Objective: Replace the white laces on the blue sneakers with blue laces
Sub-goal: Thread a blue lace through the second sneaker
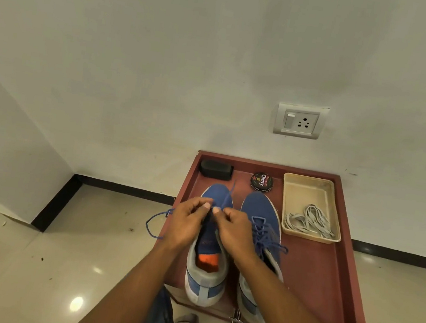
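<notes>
Blue cord is being worked at the lowest eyelets of the left sneaker (pixel 210 245), which stands toe to the wall on a red-brown wooden board (pixel 322 270). The blue lace (pixel 228 194) is pinched by the left hand (pixel 187 221) and by the right hand (pixel 235 230), thumbs nearly touching over the vamp. This close grip is judged to steady the lace tip for threading. One end of the lace is seen rising towards the toe, while a long loop hangs off the board's left edge, probably left slack so it can be drawn through.

The right sneaker (pixel 263 222) stands just beside the first and is already laced in blue, so roughly half the job is judged done. The white laces (pixel 309 221) have been laid in a beige plastic tray (pixel 308 187) at the board's right. How many there are cannot be told from the tangle, though a pair is presumed.

Two sneakers are counted, one tray, one tin of shoe polish (pixel 261 181) and one black case (pixel 216 170), the last two set against the far edge, clear of the work. One wall socket (pixel 300 120) is seen above.
</notes>
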